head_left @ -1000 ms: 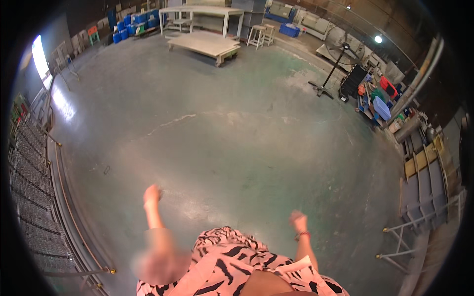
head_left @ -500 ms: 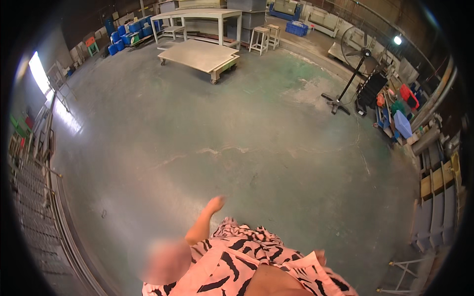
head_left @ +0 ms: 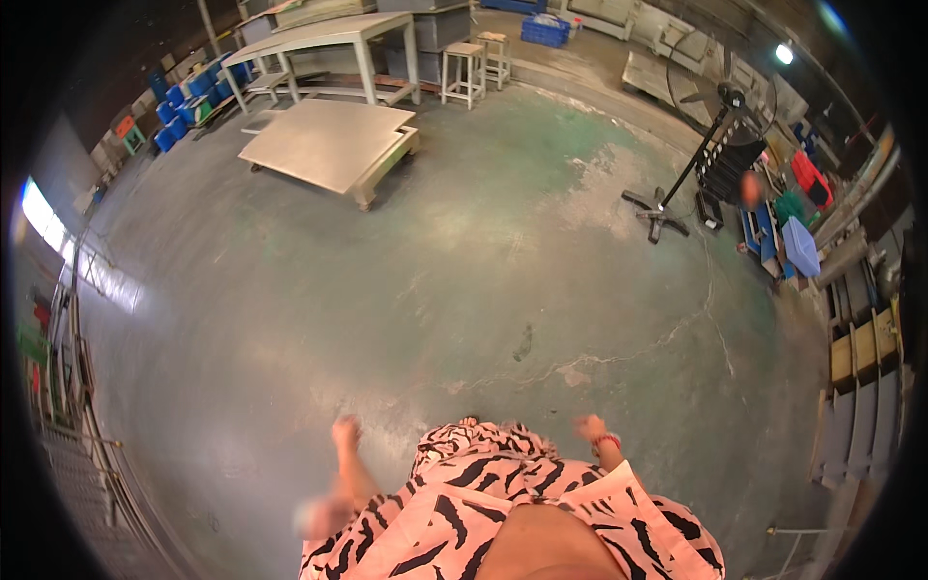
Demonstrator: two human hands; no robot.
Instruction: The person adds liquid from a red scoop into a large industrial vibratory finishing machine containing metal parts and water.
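Note:
My left hand (head_left: 345,432) hangs low over the green-grey floor (head_left: 464,280), to the left of my pink and black patterned clothing (head_left: 483,474). On the other side, my right hand (head_left: 589,427) reaches out past the clothing, with a red bracelet (head_left: 606,441) at the wrist. Motion smears the fingers of both hands, so how they are held does not show. Neither hand touches any object that I can make out. Cracks and pale worn patches run across the floor ahead.
Ahead on the left stands a low platform cart (head_left: 324,145), with a white table (head_left: 319,37) behind it. Two stools (head_left: 464,72) and a blue crate (head_left: 545,31) are farther back. A pedestal fan (head_left: 691,159) and metal racks (head_left: 860,416) line the right.
I have moved forward; the cart and table appear nearer and farther left. My left hand has swung back and left; my right hand now shows beyond the clothing.

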